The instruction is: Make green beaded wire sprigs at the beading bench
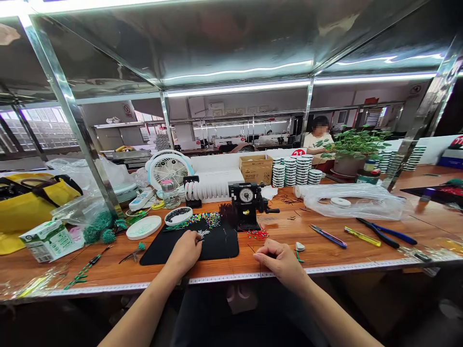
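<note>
My left hand point(185, 251) rests on the black mat point(217, 248), fingers curled together beside a small heap of silvery beads point(203, 233); anything between its fingertips is too small to make out. To the right of the mat, my right hand point(280, 261) pinches a thin dark thread point(251, 248) between thumb and forefinger. Multicoloured beads point(210, 220) lie spread along the mat's back edge. Behind them stands a black hand-crank winder point(246, 202) with a dial, beside a row of white spools point(208, 190). Red beaded pieces point(257, 234) lie just beyond my right hand.
A tape measure point(231, 277) runs along the table's front edge. At right lie a utility knife point(329, 236), a yellow screwdriver point(362, 236) and blue-handled pliers point(392, 233). At left are a round white lid point(143, 227), a carton point(51, 241) and a fan point(169, 171). A person point(318, 140) sits beyond.
</note>
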The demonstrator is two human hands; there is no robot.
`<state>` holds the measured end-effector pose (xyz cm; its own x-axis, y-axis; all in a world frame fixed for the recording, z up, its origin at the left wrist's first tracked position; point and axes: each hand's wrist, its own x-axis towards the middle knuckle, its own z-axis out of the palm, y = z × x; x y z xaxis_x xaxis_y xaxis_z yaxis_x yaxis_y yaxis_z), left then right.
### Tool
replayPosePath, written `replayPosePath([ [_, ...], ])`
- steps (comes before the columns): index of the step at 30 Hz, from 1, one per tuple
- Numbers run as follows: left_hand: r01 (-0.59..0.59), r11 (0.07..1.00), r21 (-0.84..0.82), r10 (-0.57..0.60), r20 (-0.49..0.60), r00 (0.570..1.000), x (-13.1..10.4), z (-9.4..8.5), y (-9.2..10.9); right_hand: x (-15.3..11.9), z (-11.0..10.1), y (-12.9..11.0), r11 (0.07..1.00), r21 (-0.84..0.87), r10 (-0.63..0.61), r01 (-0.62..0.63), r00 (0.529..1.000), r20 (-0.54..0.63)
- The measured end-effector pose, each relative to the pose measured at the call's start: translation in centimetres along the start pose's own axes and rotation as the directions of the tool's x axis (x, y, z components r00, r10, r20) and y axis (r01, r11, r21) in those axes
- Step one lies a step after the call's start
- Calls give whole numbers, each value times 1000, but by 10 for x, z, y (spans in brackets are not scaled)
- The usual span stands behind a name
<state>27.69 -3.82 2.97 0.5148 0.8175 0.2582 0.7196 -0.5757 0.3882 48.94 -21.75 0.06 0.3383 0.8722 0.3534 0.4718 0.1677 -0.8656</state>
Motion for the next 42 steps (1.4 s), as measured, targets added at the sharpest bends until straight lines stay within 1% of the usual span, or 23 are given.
replayPosePath([
  [3, 8, 999, -43, -7, 7, 1000, 4, 0, -2, -1, 1, 0, 1000, -3, -13, 13, 1000, -7],
  [6, 18, 991, -135, -18, -3, 1000, 5, -1, -1, -2, 1, -1, 1000, -8, -30, 30, 999, -10],
  [8, 27, 972, -235, -31, -12, 999, 2, -3, 5, -2, -1, -3, 999, -4, -33, 33, 999, -12],
  [10, 40, 927, -373, -40, 9, 999, -5, -2, 17, -2, -2, -8, 999, 23, -22, 22, 1000, -14],
  [12, 58, 846, -530, -29, 63, 998, -14, 2, 36, -2, -1, -15, 997, 75, 15, -13, 1000, -25],
  [14, 70, 742, -666, 4, 109, 994, -25, 7, 57, -3, 2, -24, 985, 162, 73, -67, 997, -30],
  [17, 71, 615, -786, 49, 127, 991, -41, 15, 83, -6, 10, -36, 920, 351, 175, -172, 984, 24],
  [20, 83, 483, -872, 35, 114, 993, -52, 19, 98, -12, 17, -44, 814, 517, 250, -264, 963, 99],
  [22, 99, 409, -907, 0, 109, 994, -56, 21, 102, -15, 20, -49, 774, 569, 269, -278, 958, 102],
  [23, 106, 388, -916, -18, 108, 994, -57, 22, 102, -16, 21, -50, 767, 580, 272, -275, 958, 93],
  [29, 98, 374, -922, -46, 87, 995, -58, 25, 101, -16, 23, -55, 772, 581, 294, -259, 955, 35],
  [31, 80, 396, -915, -47, 68, 997, -58, 26, 101, -16, 23, -54, 772, 579, 303, -263, 952, 28],
  [34, 31, 452, -892, -39, 15, 999, -59, 29, 99, -16, 24, -53, 769, 582, 306, -265, 952, 29],
  [35, 5, 472, -882, -29, -9, 1000, -60, 31, 99, -16, 25, -53, 766, 586, 305, -265, 952, 32],
  [37, -83, 525, -847, 16, -88, 996, -61, 35, 97, -16, 26, -52, 761, 593, 302, -264, 953, 37],
  [40, -252, 621, -742, 114, -233, 966, -62, 41, 94, -13, 26, -50, 780, 572, 293, -253, 956, 23],
  [42, -311, 654, -690, 159, -277, 948, -61, 44, 94, -11, 23, -49, 811, 532, 284, -241, 959, 1],
])
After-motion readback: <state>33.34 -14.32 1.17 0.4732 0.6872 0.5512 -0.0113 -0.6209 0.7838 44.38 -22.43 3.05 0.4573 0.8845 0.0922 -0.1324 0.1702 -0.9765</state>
